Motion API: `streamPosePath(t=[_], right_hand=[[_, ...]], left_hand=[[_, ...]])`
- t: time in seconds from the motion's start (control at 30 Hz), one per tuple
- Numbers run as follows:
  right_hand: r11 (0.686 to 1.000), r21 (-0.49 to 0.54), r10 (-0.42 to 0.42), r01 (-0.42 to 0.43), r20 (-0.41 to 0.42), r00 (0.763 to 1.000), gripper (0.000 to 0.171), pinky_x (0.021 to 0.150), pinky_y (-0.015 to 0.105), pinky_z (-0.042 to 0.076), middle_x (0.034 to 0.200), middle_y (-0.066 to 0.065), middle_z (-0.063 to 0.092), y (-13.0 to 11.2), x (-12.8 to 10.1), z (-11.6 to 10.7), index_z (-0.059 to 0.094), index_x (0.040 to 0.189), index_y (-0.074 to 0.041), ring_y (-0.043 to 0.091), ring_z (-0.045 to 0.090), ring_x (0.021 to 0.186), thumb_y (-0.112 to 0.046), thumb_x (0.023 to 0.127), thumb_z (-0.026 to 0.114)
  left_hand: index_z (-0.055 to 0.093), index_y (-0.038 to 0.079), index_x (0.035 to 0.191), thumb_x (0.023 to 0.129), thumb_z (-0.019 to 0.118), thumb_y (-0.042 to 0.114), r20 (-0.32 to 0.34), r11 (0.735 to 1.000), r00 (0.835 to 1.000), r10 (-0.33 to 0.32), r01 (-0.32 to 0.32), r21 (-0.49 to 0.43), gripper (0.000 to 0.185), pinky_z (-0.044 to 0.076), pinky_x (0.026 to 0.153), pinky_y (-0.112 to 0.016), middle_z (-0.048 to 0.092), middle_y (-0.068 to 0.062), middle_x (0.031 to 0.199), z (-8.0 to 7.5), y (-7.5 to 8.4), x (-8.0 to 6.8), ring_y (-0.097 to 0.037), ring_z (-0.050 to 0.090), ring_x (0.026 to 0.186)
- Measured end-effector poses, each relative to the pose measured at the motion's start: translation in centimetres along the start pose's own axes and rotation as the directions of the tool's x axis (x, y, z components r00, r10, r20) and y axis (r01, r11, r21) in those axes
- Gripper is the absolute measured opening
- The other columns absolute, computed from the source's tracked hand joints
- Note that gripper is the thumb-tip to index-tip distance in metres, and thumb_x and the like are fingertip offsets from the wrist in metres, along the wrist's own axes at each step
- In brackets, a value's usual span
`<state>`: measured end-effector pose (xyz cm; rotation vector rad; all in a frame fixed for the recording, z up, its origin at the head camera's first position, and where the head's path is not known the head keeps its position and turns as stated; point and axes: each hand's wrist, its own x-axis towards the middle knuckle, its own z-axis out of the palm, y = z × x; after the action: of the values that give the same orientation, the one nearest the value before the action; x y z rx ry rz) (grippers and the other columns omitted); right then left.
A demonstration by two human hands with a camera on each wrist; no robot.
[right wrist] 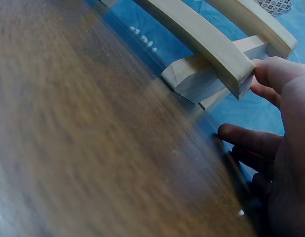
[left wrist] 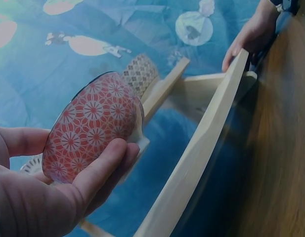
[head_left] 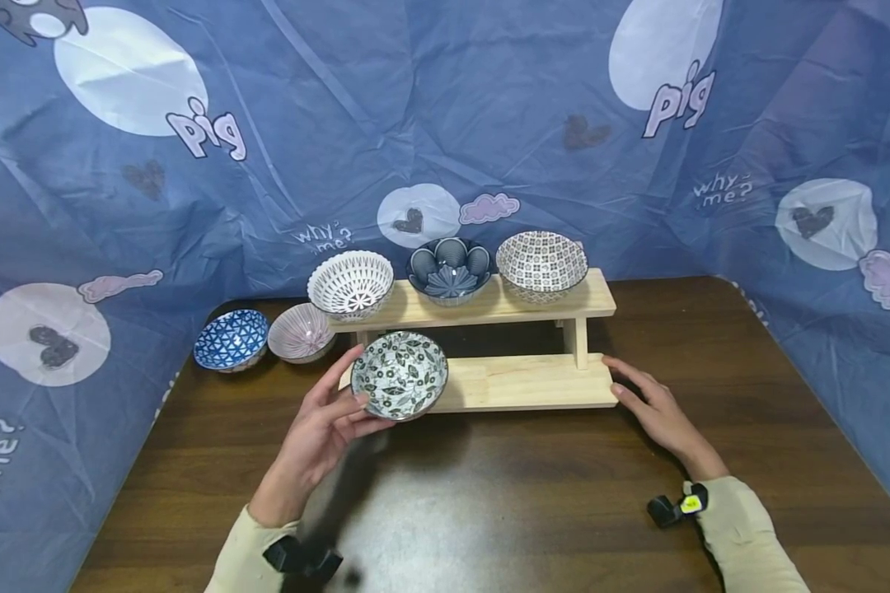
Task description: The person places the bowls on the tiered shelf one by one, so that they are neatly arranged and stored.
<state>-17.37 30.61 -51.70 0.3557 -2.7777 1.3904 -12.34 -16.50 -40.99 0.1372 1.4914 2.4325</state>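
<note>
Bowl (head_left: 400, 375), leaf-patterned inside, tilts in the left hand (head_left: 317, 432) in the head view, raised at the left end of the lower shelf (head_left: 519, 383); thumb and fingers pinch its left side. It looks like glazed ceramic, so probably light, stiff, rather slippery, and liable to chip against wood. The right hand (head_left: 656, 416) touches the shelf's right end, fingers loosely extended rather than wrapped around it.

From the left wrist, the bowl's red, flowered outside shows, with fingers supporting the wall from beneath. Thumb at the rim and fingers low on the wall seems the surest hold.

From the right wrist, a digit touches the shelf's squared end while other fingers lie relaxed near the tabletop (right wrist: 93, 148). Such timber should be rigid; its end suits steadying.
</note>
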Motion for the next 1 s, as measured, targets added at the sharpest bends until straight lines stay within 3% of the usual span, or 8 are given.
streamPosePath(t=[0.07, 0.8, 0.87, 1.0], right_hand=[[1.000, -0.007, 0.003, -0.003, -0.002, 1.000, 0.049, 0.114, 0.068, 0.029, 0.155, 0.021, 0.044, -0.1, 0.0, 0.0, 0.044, 0.151, -0.011, 0.044, 0.037, 0.142, -0.031, 0.106, 0.049], [1.000, 0.006, -0.003, 0.003, -0.004, 1.000, 0.049, 0.114, 0.069, 0.029, 0.155, 0.021, 0.044, -0.3, 0.0, 0.0, 0.045, 0.150, -0.010, 0.046, 0.036, 0.143, -0.028, 0.105, 0.050], [1.000, 0.007, -0.007, 0.007, -0.006, 1.000, 0.048, 0.114, 0.068, 0.029, 0.154, 0.021, 0.045, -0.2, 0.0, 0.0, 0.045, 0.150, -0.011, 0.042, 0.037, 0.143, -0.028, 0.105, 0.050], [1.000, 0.007, -0.022, 0.022, -0.013, 1.000, 0.048, 0.113, 0.066, 0.031, 0.154, 0.019, 0.046, 0.1, -0.1, -0.1, 0.045, 0.150, -0.014, 0.006, 0.036, 0.142, -0.029, 0.106, 0.050]], left_hand=[[0.018, 0.015, 0.160, 0.095, 0.042, -0.011, 0.008, 1.000, 1.000, -0.002, 0.002, -0.007, 0.074, 0.062, 0.089, -0.045, 0.058, -0.009, 0.128, 0.3, -0.2, 0.3, -0.019, 0.072, 0.102], [0.024, 0.017, 0.159, 0.096, 0.043, -0.009, 0.040, 0.997, 0.996, -0.081, 0.082, -0.012, 0.071, 0.063, 0.085, -0.044, 0.059, -0.009, 0.123, 4.6, -2.2, 3.0, -0.020, 0.074, 0.090], [0.023, 0.017, 0.159, 0.096, 0.043, -0.009, 0.043, 0.996, 0.996, -0.084, 0.084, -0.011, 0.071, 0.063, 0.085, -0.045, 0.060, -0.009, 0.121, 4.9, -2.4, 3.2, -0.020, 0.074, 0.090], [0.021, 0.015, 0.160, 0.095, 0.044, -0.009, 0.041, 0.996, 0.995, -0.092, 0.092, -0.010, 0.073, 0.062, 0.087, -0.047, 0.060, -0.012, 0.121, 5.6, -2.8, 3.5, -0.020, 0.074, 0.090]])
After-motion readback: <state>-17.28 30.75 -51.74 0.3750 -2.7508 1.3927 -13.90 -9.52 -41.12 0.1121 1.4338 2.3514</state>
